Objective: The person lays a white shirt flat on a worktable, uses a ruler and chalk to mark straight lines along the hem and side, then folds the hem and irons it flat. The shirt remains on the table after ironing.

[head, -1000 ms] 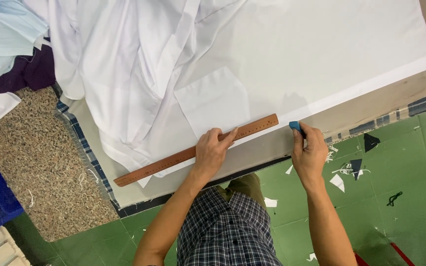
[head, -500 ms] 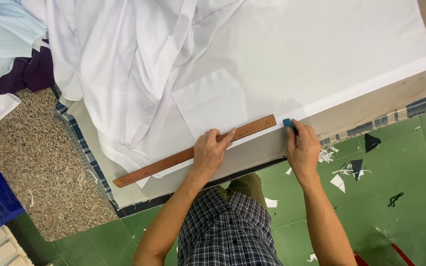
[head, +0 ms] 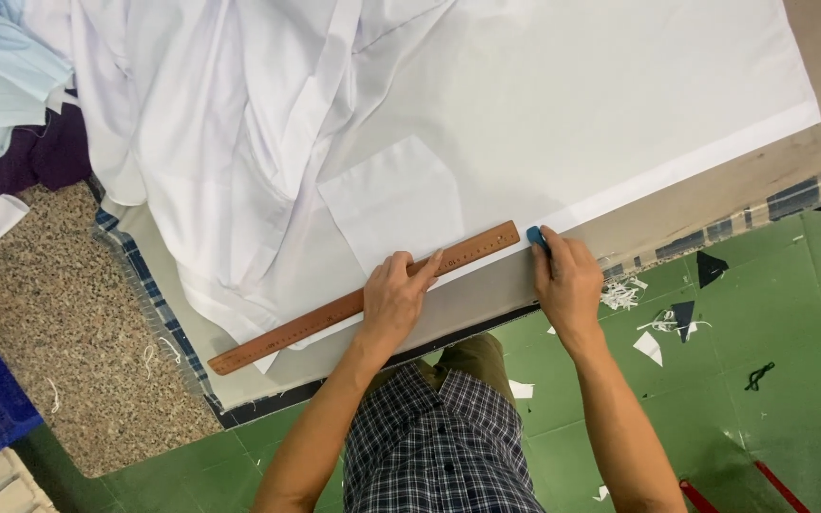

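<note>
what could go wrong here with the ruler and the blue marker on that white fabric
The left hand presses only the middle of the wooden ruler, so its far end might pivot and skew the line. The right hand holds the blue chalk piece at the ruler's tip, where it could slip off. The bunched white fabric might drag the flat layer.

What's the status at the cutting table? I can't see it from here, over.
Left hand flat on wooden ruler, pinning white fabric. Right hand pinching blue chalk at ruler's end. Patch pocket just above; nothing in the way.
</note>
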